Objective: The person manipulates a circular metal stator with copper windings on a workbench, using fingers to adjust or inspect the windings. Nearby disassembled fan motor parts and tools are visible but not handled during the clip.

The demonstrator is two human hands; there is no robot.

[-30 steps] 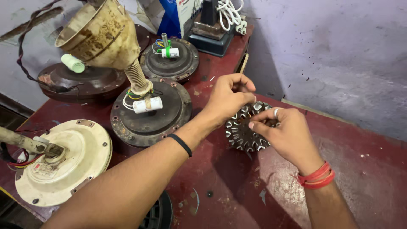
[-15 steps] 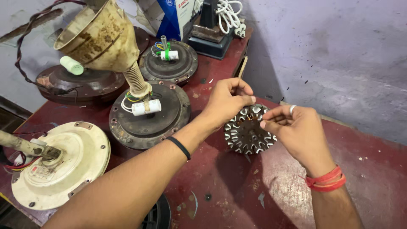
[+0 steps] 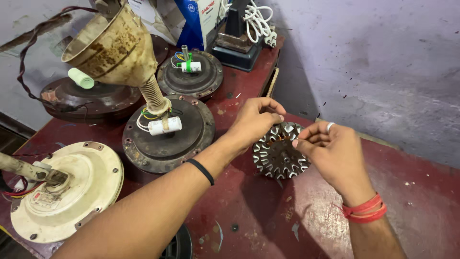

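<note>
Closest to the wearer, the left forearm, with a black band (image 3: 200, 171) at the wrist, crosses the worn red table (image 3: 421, 225) toward a slotted metal motor core (image 3: 279, 152) lying flat between the two hands. The left hand (image 3: 254, 122) arches over the core's upper left edge with fingers curled and thumb and forefinger pressed together, pinching something at the rim too fine to make out, possibly a thin wire; the grip looks set to keep that edge steady. The right hand (image 3: 335, 156), with a ring on one finger and red thread (image 3: 364, 210) round the wrist, sits at the core's right edge, its fingertips also drawn together in a pinch close above the teeth. What it holds cannot be told. The core rests on the table, so neither hand carries its weight and both are free for fine work. Left of the left forearm lies a cream round fan housing (image 3: 67, 189) with red wires beside it. Beyond the left hand sits a dark fan motor body (image 3: 167, 134) with a white capacitor (image 3: 164, 125) on top, and a rusty funnel-shaped cover (image 3: 112, 48) leans over it. Farther off are another dark motor (image 3: 190, 73), a blue and white box (image 3: 199, 19) and a coiled white cord (image 3: 256, 19). Nothing crowds the core itself; the wall (image 3: 383, 62) rises just past the right hand.
</note>
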